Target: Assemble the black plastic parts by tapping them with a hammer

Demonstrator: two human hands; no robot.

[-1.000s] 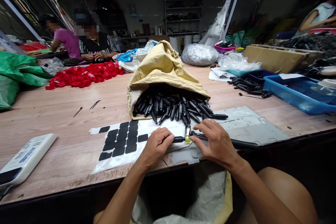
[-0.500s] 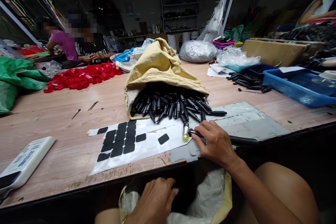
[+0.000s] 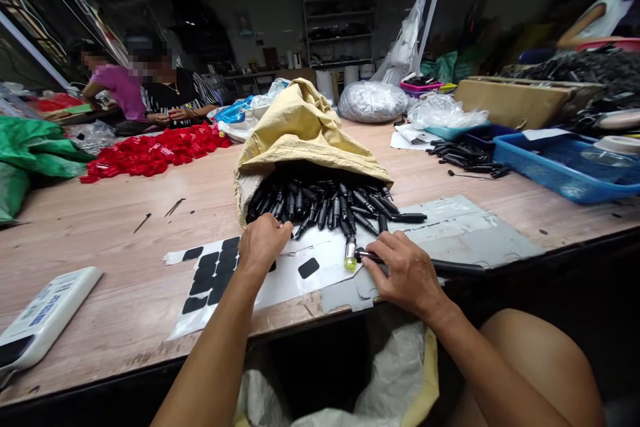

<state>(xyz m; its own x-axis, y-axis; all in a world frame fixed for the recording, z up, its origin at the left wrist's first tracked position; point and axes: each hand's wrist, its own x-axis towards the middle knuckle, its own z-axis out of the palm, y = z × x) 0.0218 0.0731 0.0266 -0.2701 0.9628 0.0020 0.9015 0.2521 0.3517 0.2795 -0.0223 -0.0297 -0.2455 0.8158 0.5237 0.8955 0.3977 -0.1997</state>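
Observation:
My right hand is wrapped round the black handle of a small hammer. Its silver head, tipped in yellow-green, rests on the sheet at the table's front. My left hand reaches to the left side of a pile of black pen-like tubes, its fingers curled together. Whatever it pinches is hidden. The pile spills from the mouth of a yellow woven sack. Under my left wrist lies a white sheet with black rounded squares, and one loose black square sits to the right.
A white handheld device lies front left. Red pieces are heaped beyond, where two people sit. At right stand a blue tray and a cardboard box. An open sack hangs below the table edge.
My left hand has risen from below the table edge to the pile of black tubes. My right hand keeps its hold on the hammer. The view has shifted slightly.

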